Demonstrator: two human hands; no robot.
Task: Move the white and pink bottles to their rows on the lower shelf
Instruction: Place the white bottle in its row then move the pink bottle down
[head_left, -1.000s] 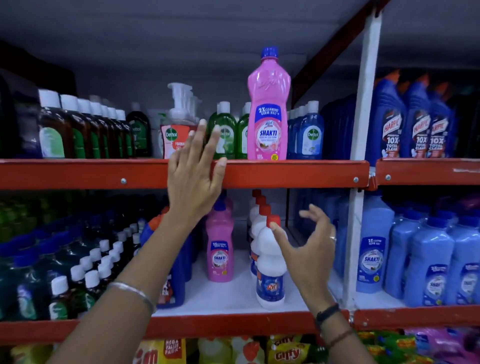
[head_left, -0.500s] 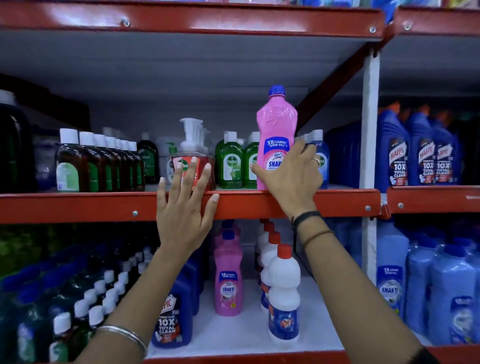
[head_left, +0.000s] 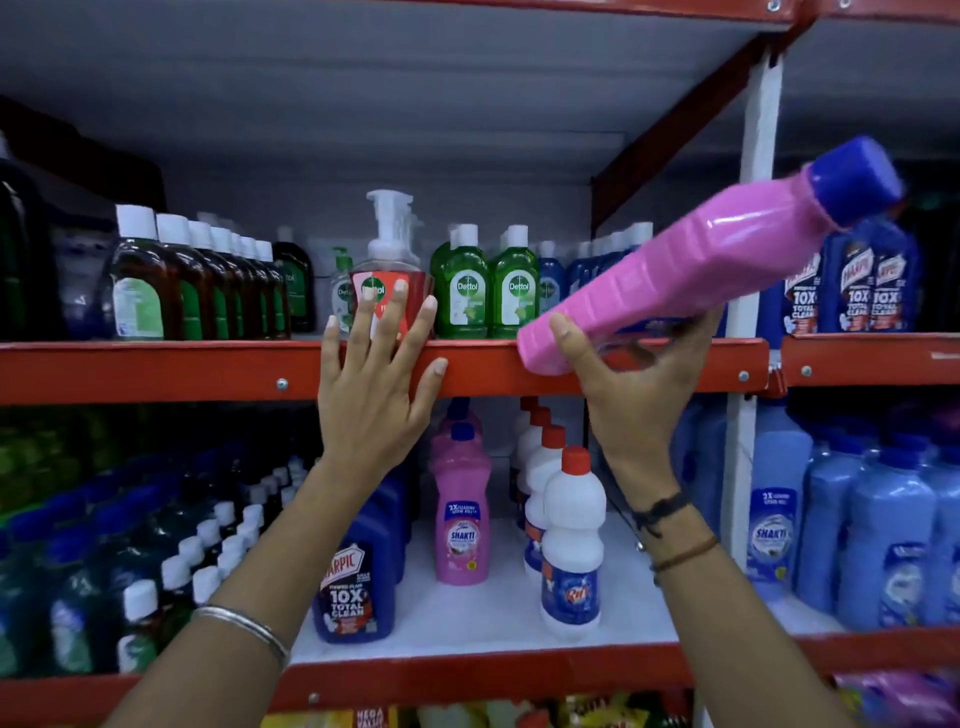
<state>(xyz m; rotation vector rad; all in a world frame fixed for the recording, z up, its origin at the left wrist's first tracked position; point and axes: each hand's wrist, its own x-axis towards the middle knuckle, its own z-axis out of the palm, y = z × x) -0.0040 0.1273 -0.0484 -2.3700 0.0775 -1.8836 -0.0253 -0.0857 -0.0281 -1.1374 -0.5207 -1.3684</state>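
Both your hands are up: your right hand (head_left: 631, 387) grips the pink bottle (head_left: 696, 265) near its base, tilted cap-right above the fingers; your left hand (head_left: 376, 384) lies spread on the red shelf edge (head_left: 156, 366).

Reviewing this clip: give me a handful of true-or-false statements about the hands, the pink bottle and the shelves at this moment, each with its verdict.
1. The right hand grips the pink plastic bottle with a blue cap. True.
2. That bottle stands upright. False: it is tilted steeply, cap up and to the right.
3. The left hand holds a white bottle. False: it rests open on the red metal shelf edge.
4. A pink bottle stands on the lower shelf. True.
5. The white bottles with red caps form a row on the lower shelf. True.
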